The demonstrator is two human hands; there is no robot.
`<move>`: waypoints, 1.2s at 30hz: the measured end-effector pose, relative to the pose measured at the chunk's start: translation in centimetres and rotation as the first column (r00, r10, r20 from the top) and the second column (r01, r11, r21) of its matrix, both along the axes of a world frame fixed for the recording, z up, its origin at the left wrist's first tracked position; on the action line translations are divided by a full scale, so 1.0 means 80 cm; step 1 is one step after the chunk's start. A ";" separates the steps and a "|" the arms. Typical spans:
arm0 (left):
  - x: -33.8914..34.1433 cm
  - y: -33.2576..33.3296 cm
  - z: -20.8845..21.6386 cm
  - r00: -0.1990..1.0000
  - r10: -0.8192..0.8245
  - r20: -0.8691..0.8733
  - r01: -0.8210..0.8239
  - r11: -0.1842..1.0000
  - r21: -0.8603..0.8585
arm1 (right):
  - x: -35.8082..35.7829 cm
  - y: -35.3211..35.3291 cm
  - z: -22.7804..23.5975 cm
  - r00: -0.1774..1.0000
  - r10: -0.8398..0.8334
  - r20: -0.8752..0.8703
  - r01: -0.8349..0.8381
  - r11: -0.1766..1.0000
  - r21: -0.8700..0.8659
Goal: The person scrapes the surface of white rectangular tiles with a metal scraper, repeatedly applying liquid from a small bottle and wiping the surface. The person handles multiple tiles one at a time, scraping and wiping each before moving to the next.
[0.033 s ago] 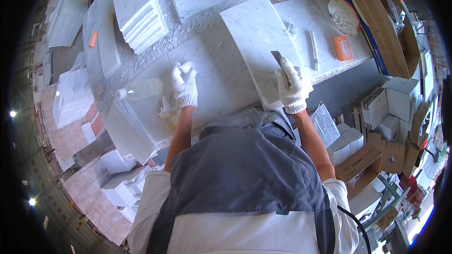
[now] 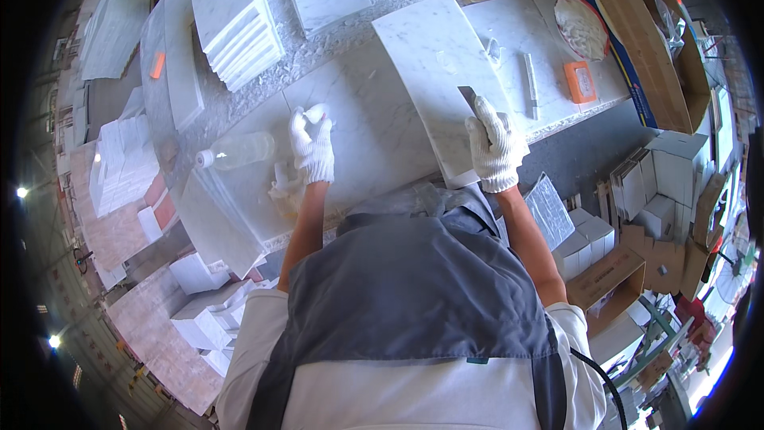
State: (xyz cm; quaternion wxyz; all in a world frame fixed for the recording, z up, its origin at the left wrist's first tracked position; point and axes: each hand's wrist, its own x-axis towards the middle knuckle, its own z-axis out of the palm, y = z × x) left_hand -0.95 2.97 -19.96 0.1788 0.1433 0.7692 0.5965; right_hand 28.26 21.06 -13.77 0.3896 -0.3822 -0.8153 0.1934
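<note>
Grey flat blade [image 2: 466, 95] is pinched by fingers of the gloved right hand [image 2: 496, 150] over a marble slab [image 2: 430, 64] | slab is laid on the worktop [image 2: 358, 99] | gloved left hand [image 2: 313, 147]: fingers are curled, any grip cannot be told | clear bottle [image 2: 245, 150] is laid nearby

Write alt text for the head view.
A person's gloved right hand holds a flat dark blade over a pale, grey-veined slab. The gloved left hand is curled near a clear bottle. Stacked slabs and a cardboard box lie beyond.
</note>
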 end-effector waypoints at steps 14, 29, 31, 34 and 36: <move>0.098 0.019 0.070 0.712 -0.337 -0.616 0.209 0.939 -0.272 | 0.015 0.001 0.013 0.987 0.080 -0.137 -0.095 0.990 -0.106; 0.097 0.174 0.103 0.257 -0.669 -0.698 0.387 0.733 -0.560 | 0.006 -0.031 0.094 0.968 0.203 0.148 -0.219 0.970 0.104; 0.093 0.186 0.102 0.258 -0.680 -0.686 0.421 0.719 -0.554 | 0.003 -0.038 0.100 0.962 0.251 0.110 -0.260 0.962 0.076; 0.092 0.204 0.097 0.250 -0.728 -0.638 0.432 0.674 -0.600 | 0.004 -0.043 0.102 0.936 0.350 0.036 -0.344 0.933 -0.110; 0.097 0.214 0.091 0.225 -0.748 -0.625 0.440 0.650 -0.620 | 0.007 -0.040 0.100 0.951 0.308 0.027 -0.305 0.948 -0.094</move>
